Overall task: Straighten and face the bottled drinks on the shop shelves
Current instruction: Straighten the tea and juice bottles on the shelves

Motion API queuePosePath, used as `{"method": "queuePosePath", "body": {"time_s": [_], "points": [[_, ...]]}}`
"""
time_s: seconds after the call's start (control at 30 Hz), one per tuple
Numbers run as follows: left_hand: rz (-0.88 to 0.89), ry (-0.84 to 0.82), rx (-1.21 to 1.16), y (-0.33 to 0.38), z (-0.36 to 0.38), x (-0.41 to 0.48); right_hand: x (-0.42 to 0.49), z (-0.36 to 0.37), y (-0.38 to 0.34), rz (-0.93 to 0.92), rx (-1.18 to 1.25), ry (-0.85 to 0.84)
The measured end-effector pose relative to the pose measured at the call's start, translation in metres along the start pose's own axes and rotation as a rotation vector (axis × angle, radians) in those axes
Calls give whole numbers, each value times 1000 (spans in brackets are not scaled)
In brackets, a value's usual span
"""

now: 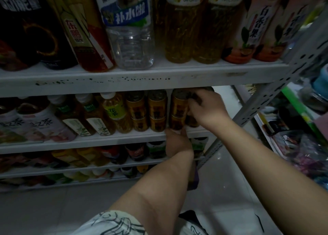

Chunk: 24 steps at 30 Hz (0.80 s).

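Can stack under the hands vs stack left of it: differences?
The held can stack: right hand on top, left hand at base; neighbouring stack: untouched. The held can stack stands apart across a gap; neighbouring stack sits tight against its left mate. Both: gold cans, two high, same shelf.

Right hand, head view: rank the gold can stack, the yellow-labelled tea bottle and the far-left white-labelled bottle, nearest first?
1. gold can stack, gripped by the right hand.
2. yellow-labelled tea bottle, same shelf, further left.
3. white-labelled bottle, far left.
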<state>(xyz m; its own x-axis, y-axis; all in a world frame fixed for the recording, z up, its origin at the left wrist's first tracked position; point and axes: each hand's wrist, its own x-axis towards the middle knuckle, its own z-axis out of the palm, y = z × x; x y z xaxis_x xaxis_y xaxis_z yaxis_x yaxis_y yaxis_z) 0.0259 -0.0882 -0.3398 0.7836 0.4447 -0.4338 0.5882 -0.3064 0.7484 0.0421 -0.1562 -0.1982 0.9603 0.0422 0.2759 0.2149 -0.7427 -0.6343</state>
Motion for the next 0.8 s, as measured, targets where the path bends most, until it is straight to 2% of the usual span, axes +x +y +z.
{"method": "queuePosePath", "body": {"time_s": [0.07,0.1,0.13,0.17,0.23,0.27,0.33,0.4,0.6,0.8], "points": [[-7,-24,-37,-7,-5,-2,-28,-4,20,-130,11,352],[8,-34,-32,-12,-7,-3,-41,-2,34,-105,1,457],[39,-45,-11,-16,-9,-3,-50,2,50,-11,29,478],[78,-56,24,-20,-10,-3,-53,7,64,139,103,440],[138,-81,88,-23,-11,-1,-46,17,87,470,300,221],[160,-95,118,-22,-11,-2,-40,20,96,540,363,107],[184,-122,169,-22,-10,-4,-27,26,110,486,382,-78],[220,-143,232,-22,-9,-6,-18,32,113,431,390,-189],[378,-249,346,-12,-19,2,-8,53,117,333,409,-176],[527,-398,347,12,-44,4,-24,62,124,366,378,-21]]}}
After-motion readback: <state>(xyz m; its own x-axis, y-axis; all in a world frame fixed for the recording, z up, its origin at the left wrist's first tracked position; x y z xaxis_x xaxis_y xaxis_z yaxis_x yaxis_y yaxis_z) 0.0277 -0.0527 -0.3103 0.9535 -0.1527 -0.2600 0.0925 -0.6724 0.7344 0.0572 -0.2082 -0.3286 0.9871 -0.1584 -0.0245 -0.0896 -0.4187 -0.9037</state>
